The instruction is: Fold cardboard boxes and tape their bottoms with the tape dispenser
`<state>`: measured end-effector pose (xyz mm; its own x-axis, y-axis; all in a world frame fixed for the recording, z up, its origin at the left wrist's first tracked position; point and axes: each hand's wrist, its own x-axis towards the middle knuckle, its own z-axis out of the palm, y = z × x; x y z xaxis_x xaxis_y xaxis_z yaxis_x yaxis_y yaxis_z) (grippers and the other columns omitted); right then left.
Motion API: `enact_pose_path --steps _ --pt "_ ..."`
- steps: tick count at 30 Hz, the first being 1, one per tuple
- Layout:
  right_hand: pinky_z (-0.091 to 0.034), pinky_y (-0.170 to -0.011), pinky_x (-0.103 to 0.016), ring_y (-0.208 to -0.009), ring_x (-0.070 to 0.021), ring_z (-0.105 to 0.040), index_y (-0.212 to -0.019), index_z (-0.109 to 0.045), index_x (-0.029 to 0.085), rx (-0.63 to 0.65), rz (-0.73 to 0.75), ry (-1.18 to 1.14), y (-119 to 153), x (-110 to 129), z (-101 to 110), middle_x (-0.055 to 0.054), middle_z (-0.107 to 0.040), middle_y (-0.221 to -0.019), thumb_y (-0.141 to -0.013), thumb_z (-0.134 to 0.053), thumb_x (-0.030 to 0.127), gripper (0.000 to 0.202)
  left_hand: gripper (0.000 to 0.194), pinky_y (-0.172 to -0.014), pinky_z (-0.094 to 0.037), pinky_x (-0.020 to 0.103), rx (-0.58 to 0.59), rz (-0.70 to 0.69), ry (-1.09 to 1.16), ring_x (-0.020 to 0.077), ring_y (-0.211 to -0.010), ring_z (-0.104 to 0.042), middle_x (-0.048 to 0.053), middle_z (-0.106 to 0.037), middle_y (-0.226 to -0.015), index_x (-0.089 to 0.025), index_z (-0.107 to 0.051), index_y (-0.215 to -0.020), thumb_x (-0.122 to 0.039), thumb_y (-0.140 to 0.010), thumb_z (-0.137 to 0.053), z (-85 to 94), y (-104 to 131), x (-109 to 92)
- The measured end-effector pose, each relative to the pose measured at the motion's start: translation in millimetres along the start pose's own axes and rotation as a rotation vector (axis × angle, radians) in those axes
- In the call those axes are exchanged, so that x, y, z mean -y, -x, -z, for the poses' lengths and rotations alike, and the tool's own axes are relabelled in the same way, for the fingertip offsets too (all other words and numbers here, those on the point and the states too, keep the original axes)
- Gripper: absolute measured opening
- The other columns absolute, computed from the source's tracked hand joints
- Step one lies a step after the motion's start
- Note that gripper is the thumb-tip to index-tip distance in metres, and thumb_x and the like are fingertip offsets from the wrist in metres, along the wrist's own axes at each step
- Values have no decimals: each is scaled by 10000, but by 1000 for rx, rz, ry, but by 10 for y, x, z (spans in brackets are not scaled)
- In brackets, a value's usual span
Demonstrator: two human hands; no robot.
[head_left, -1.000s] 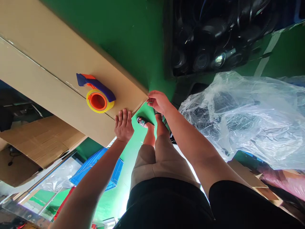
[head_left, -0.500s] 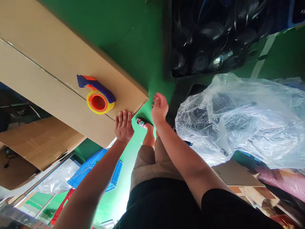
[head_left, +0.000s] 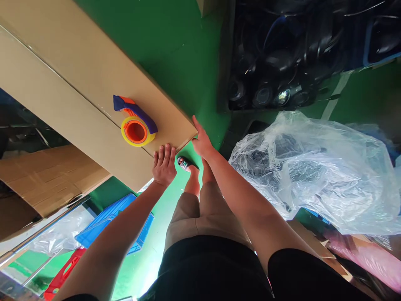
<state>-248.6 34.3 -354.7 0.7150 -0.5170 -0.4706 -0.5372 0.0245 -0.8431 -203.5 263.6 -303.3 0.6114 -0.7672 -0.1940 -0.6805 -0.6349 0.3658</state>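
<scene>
A long cardboard box runs from the upper left to the middle, with a seam along its top. My left hand lies flat on the top near the close end, fingers stretched and apart. At the box's near right corner my right hand touches the side, fingers straight along it and partly hidden by the edge. A tape dispenser, blue and orange with a yellow-rimmed roll, lies on the box just beyond my left hand. Neither hand holds it.
A dark bin with black round parts stands at the upper right. Below it bulges clear plastic wrapping. A blue crate, an open carton and a red plastic piece are at the lower left. The floor is green.
My right hand has moved from beside the box to its near corner, and its curled fingers have straightened. My left hand stays on top. The view has shifted slightly.
</scene>
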Motion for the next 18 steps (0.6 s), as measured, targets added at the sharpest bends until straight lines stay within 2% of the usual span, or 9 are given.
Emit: enact_pose_path --steps 4,7,9,11,13,16,18 --pt "-319 -1365 -547 -1656 -246 -341 -1714 -388 209 20 -31 79 -89 -49 27 -72 -431 -1760 -816 -518 91 915 587 -1400 -177 566 -4 -6 -33 277 -1651 -266 165 -470 -1676 -170 -544 -1648 -183 -1085 -376 23 -11 -12" --pt "-339 -1332 -626 -1637 -325 -350 -1742 -318 166 -62 -108 209 -34 -55 153 -137 -461 -1729 -820 -491 61 944 587 -1402 -183 555 -6 -2 -45 271 -1651 -268 159 -472 -1675 -175 -542 -1649 -177 -1084 -382 17 -8 -11" --pt "-355 -1319 -622 -1604 -347 -390 -1741 -310 133 -97 -108 267 11 -25 250 -166 -481 -1706 -833 -482 55 927 593 -1403 -181 555 -8 1 -49 269 -1654 -263 154 -463 -1680 -182 -530 -1658 -174 -1083 -386 0 -2 -13" --pt "-381 -1309 -584 -1563 -333 -439 -1720 -366 145 -27 -55 318 1 46 313 -154 -525 -1674 -862 -490 71 871 605 -1406 -174 553 -11 -5 -53 269 -1659 -256 152 -449 -1689 -188 -505 -1675 -173 -1080 -399 -22 7 -20" --pt "-447 -1254 -563 -1497 -322 -511 -1697 -427 216 135 -48 402 -82 146 339 -117 -596 -1613 -911 -515 120 797 615 -1410 -168 541 -15 -19 -59 267 -1664 -254 148 -439 -1697 -195 -489 -1686 -171 -1076 -417 -45 13 -30" --pt "-527 -1138 -568 -1382 -343 -615 -1668 -467 353 344 -141 602 -270 279 370 -84 -686 -1493 -972 -578 242 714 606 -1416 -155 520 -20 -34 -80 266 -1669 -265 143 -442 -1703 -182 -513 -1671 -159 -1071 -431 -63 10 -58" --pt "-523 -1121 -600 -1347 -375 -642 -1656 -486 334 351 -227 732 -354 322 441 -131 -705 -1440 -953 -637 272 722 601 -1418 -149 513 -2 -30 -78 266 -1671 -277 139 -452 -1705 -173 -527 -1661 -159 -1066 -439 -48 -14 -97"
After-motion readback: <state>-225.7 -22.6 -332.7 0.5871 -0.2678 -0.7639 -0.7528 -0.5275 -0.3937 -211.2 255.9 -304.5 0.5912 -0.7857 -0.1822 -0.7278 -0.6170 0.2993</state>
